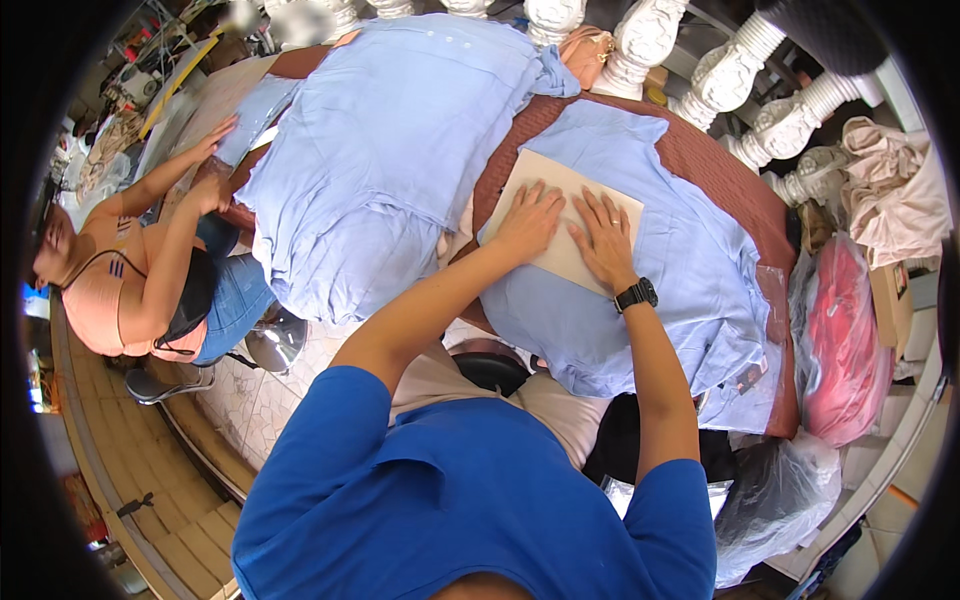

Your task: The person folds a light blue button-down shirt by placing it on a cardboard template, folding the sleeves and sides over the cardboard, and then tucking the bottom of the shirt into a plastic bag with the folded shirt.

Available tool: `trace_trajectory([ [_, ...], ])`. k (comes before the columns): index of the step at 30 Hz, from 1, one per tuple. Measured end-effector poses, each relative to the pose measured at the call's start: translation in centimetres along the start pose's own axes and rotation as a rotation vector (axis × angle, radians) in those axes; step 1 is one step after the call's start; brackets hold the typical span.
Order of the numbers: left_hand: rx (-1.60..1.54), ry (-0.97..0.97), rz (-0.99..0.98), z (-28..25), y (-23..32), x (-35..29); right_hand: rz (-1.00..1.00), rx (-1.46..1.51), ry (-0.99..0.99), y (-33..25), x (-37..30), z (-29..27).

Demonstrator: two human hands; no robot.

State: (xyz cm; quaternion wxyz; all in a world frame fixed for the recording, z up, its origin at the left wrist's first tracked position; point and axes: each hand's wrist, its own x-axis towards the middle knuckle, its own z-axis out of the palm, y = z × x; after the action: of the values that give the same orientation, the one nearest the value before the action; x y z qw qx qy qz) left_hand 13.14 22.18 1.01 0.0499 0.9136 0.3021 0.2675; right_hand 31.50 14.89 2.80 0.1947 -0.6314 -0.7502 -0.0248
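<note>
A light blue shirt lies spread on the table in front of me. On its upper part rests a flat beige sheet of cardboard, tilted to the shirt. My left hand lies flat on the sheet's left half, fingers stretched out and holding nothing. Beside it, my right hand is pressed flat on the right half with fingers spread; that wrist wears a black watch. Both hands touch the cardboard, and the shirt under it is hidden.
A tall pile of light blue shirts stands left on the brown-covered table. A co-worker sits farther left, handling a folded blue shirt. White balusters line the far edge. Plastic-wrapped red goods stand right.
</note>
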Motion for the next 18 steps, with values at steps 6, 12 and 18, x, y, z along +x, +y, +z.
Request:
trace_trajectory([
  [6, -0.097, 0.076, -0.016, 1.0, -0.1, 1.3, 0.016, 0.042, 0.010, 0.6, -0.1, 0.4],
  [12, -0.016, 0.010, -0.016, 1.4, 0.1, 0.7, 0.124, 0.276, -0.008, 2.3, 2.5, -0.5],
  [18, -0.005, -0.004, -0.015, 1.2, 0.6, 1.6, 0.188, 0.078, 0.457, 12.6, 9.7, -0.1],
])
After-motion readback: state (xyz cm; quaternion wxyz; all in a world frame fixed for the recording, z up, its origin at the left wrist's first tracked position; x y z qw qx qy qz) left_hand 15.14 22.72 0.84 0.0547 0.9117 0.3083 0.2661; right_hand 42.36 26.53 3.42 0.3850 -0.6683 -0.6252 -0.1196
